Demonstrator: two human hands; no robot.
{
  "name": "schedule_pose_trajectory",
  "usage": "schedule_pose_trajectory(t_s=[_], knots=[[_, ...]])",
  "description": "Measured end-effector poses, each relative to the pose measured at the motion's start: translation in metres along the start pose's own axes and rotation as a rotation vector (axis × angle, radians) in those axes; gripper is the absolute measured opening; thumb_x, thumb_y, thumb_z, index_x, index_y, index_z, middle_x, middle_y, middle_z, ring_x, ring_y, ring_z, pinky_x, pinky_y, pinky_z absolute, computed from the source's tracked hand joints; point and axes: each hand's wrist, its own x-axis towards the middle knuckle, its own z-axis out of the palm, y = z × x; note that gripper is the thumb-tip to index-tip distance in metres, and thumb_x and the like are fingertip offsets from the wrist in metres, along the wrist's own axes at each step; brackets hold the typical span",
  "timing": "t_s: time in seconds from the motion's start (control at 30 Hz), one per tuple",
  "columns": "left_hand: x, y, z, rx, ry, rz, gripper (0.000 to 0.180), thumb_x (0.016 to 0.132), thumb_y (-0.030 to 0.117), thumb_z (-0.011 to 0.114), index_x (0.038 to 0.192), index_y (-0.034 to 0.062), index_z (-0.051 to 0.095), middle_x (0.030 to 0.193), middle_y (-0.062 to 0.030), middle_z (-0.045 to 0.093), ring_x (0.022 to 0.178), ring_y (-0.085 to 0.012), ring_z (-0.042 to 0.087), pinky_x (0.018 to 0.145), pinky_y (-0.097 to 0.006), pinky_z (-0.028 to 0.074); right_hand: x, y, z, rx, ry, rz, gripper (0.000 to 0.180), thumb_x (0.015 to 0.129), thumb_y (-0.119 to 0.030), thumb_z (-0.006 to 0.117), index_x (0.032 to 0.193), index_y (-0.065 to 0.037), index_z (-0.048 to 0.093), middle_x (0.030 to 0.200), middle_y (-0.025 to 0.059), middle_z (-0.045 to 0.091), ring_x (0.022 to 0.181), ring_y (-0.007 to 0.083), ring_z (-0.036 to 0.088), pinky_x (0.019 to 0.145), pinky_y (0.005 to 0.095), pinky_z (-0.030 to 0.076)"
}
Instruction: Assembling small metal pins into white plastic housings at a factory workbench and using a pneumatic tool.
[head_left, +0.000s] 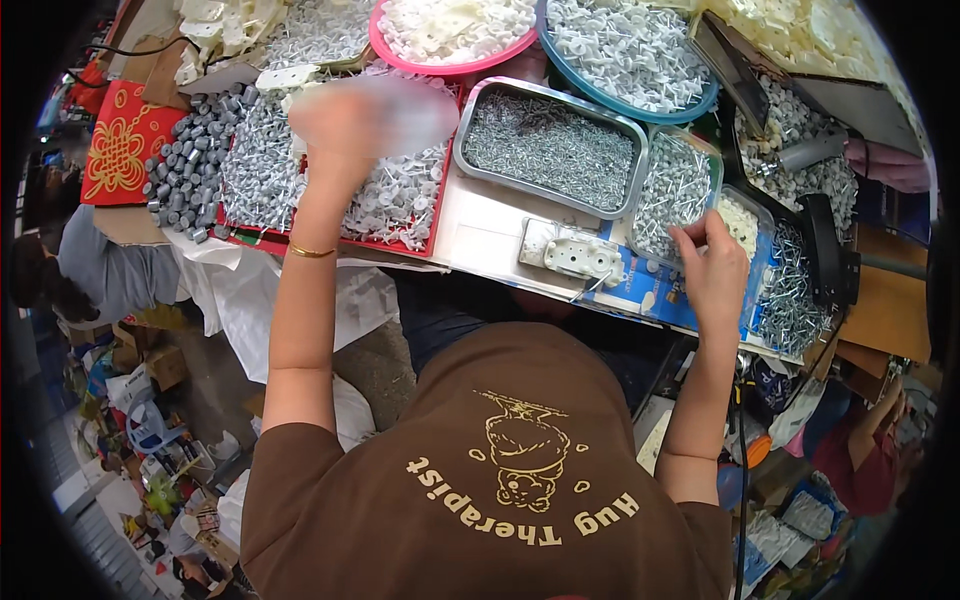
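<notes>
My left hand (340,125) reaches over a red box (436,215) of small grey and white pieces on the far left. It is smeared, so its fingers and anything in them do not show. My right hand (716,270) is at the near edge of a clear tray (672,190) of nail-like metal pins. Its thumb and fingers are drawn together; whatever they hold, if anything, is too small to make out. Between my hands, a white plastic part with holes (583,257) lies by the table's front edge.
A metal tray (466,160) of tiny screws stands mid-table. Behind it are a pink basin (450,69) and a blue basin (690,112) of white parts. Grey cylinders (190,150) pile up at left. Longer screws (790,300) lie right, beside a black tool (825,250).
</notes>
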Motion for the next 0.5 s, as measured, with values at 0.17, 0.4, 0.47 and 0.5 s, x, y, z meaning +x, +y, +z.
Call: schedule_pose_trajectory(t_s=[0.17, 0.4, 0.47, 0.5], knots=[[0.002, 0.003, -0.005, 0.002, -0.018, 0.008, 0.011, 0.073, 0.019, 0.076, 0.080, 0.0130, 0.071, 0.096, -0.0040, 0.066, 0.102, -0.0249, 0.059, 0.094, -0.048, 0.031, -0.007, -0.040, -0.012, 0.409, 0.168, -0.095, 0.003, 0.092, 0.002, 0.065, 0.095, 0.001, 0.064, 0.090, 0.0090, 0.074, 0.083, 0.0127, 0.070, 0.074, 0.0266, 0.054], [-0.007, 0.002, -0.015, -0.105, 0.011, -0.047, 0.011, 0.080, 0.018, 0.072, 0.083, 0.0101, 0.065, 0.089, -0.0041, 0.069, 0.090, -0.0265, 0.064, 0.092, -0.045, 0.032, -0.030, -0.056, 0.022, 0.735, -0.019, -0.139, 0.006, 0.092, 0.001, 0.067, 0.095, 0.003, 0.062, 0.105, 0.0156, 0.074, 0.099, 0.0183, 0.069, 0.089, 0.0307, 0.053], [-0.006, 0.000, -0.008, -0.088, 0.153, -0.149, 0.012, 0.086, 0.019, 0.069, 0.082, 0.0095, 0.062, 0.084, -0.0046, 0.070, 0.085, -0.0265, 0.065, 0.092, -0.045, 0.032, -0.026, -0.050, 0.037, 0.636, -0.001, -0.176, 0.007, 0.090, -0.001, 0.070, 0.092, 0.001, 0.063, 0.110, 0.0142, 0.073, 0.101, 0.0205, 0.068, 0.089, 0.0331, 0.052], [-0.008, 0.002, -0.006, -0.104, 0.204, -0.173, 0.009, 0.091, 0.015, 0.066, 0.087, 0.0066, 0.067, 0.087, -0.0077, 0.072, 0.084, -0.0273, 0.066, 0.087, -0.044, 0.040, -0.025, -0.050, 0.040, 0.575, 0.027, -0.215, 0.008, 0.089, -0.002, 0.071, 0.091, 0.001, 0.064, 0.109, 0.0127, 0.073, 0.099, 0.0215, 0.067, 0.088, 0.0332, 0.051]])
